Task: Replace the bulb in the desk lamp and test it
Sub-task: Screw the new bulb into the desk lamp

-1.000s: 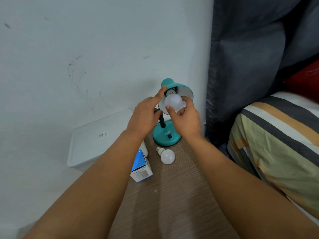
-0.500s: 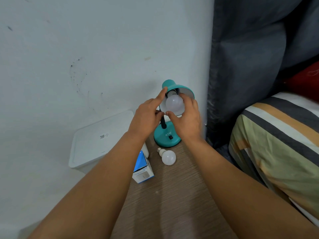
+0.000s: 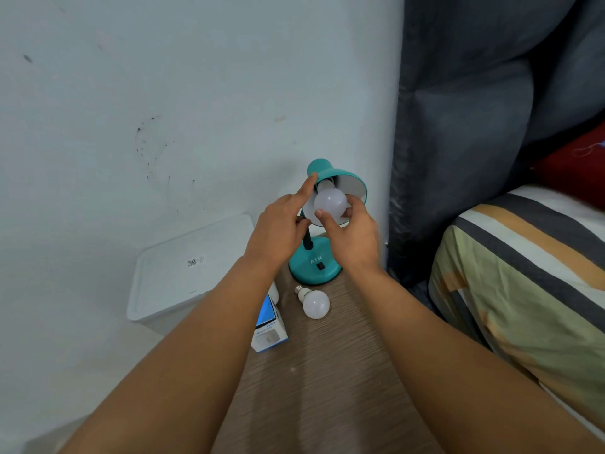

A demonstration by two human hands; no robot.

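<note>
A small teal desk lamp (image 3: 314, 262) stands at the far end of a wooden table top (image 3: 327, 371), its shade (image 3: 355, 183) facing me. A white bulb (image 3: 330, 201) sits in the shade's socket. My right hand (image 3: 352, 239) grips this bulb with thumb and fingertips. My left hand (image 3: 281, 231) holds the shade's left rim, forefinger stretched up along its top. A second white bulb (image 3: 313, 302) lies loose on the table in front of the lamp's base. The black switch (image 3: 320, 265) on the base is visible.
A blue and white bulb box (image 3: 270, 332) lies on the table under my left forearm. A white lidded bin (image 3: 186, 273) stands to the left against the wall. A grey curtain (image 3: 458, 126) and a striped bed (image 3: 523, 290) are on the right.
My right hand's fingers have shifted around the bulb in the socket, thumb now on its lower front. The left hand stays on the shade. The lamp and loose bulb have not moved.
</note>
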